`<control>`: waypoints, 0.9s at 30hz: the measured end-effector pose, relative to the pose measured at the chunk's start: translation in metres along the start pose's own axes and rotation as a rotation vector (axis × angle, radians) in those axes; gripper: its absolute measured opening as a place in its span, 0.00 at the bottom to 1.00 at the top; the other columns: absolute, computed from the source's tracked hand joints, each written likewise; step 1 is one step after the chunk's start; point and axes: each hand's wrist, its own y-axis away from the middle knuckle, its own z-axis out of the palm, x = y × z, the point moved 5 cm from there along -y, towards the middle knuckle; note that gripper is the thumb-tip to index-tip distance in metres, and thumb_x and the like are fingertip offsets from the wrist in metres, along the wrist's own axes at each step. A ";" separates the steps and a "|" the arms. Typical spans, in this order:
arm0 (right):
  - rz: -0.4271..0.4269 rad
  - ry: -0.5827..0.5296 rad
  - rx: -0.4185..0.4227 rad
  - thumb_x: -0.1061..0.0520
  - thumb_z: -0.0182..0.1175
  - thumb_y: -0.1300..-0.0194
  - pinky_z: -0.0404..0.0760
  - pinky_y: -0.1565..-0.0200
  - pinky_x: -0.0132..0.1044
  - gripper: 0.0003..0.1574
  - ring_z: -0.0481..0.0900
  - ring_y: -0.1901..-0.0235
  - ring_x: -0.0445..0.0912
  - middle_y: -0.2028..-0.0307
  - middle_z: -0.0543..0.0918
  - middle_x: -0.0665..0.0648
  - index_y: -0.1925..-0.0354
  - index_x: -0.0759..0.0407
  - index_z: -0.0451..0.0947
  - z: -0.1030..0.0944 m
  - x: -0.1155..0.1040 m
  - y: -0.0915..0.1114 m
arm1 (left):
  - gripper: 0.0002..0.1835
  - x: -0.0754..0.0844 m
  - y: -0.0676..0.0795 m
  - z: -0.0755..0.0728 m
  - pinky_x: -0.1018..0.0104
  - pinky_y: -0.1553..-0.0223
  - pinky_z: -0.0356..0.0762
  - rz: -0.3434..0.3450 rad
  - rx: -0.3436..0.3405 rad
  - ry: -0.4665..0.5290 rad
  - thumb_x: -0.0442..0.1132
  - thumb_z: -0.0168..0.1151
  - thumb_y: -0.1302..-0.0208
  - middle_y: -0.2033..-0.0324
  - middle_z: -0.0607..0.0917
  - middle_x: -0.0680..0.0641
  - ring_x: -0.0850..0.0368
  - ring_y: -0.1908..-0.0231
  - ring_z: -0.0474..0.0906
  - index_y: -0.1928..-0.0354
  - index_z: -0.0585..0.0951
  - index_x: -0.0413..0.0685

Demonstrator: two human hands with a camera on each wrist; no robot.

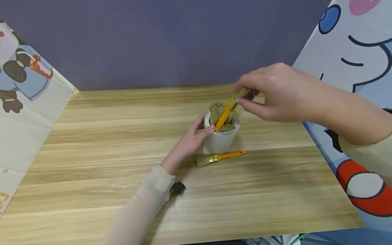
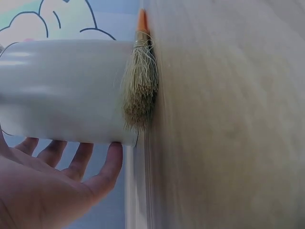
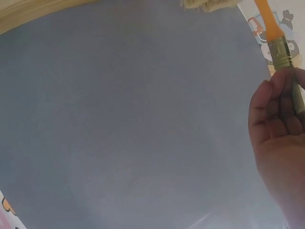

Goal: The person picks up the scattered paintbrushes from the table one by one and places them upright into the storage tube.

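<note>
A white cup (image 1: 218,144) stands upright on the wooden table, with several brushes' tan bristles (image 1: 216,110) bunched at its mouth. My left hand (image 1: 193,139) curls round the cup's left side, its thumb at the rim; in the left wrist view the fingers (image 2: 110,167) touch the cup wall. My right hand (image 1: 275,93) pinches a paintbrush (image 1: 226,114) near its metal band, bristles up, the orange handle slanting down to the cup's mouth. In the right wrist view, the brush's metal band (image 3: 280,52) shows above the fingertips. Another paintbrush (image 1: 220,157) lies on the table before the cup.
The wooden table (image 1: 101,149) meets a grey-blue panel (image 1: 153,44) at the back. Cartoon-printed panels stand left (image 1: 30,102) and right (image 1: 364,75). Some cables (image 1: 298,239) show below the table's front edge.
</note>
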 end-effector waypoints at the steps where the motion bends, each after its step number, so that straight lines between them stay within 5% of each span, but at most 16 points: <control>1: -0.005 -0.006 0.002 0.63 0.72 0.35 0.91 0.66 0.43 0.13 0.89 0.67 0.43 0.61 0.92 0.54 0.51 0.61 0.86 0.000 0.000 0.000 | 0.39 0.000 0.000 0.000 0.42 0.30 0.78 0.001 0.002 0.000 0.55 0.58 0.21 0.26 0.74 0.42 0.42 0.27 0.71 0.15 0.58 0.58; 27: 0.084 0.008 -0.038 0.60 0.70 0.32 0.89 0.68 0.43 0.13 0.88 0.69 0.42 0.61 0.92 0.53 0.50 0.57 0.84 0.004 0.013 0.005 | 0.37 -0.004 -0.001 0.002 0.42 0.28 0.76 -0.030 0.004 -0.010 0.58 0.55 0.20 0.25 0.72 0.40 0.42 0.25 0.70 0.15 0.59 0.60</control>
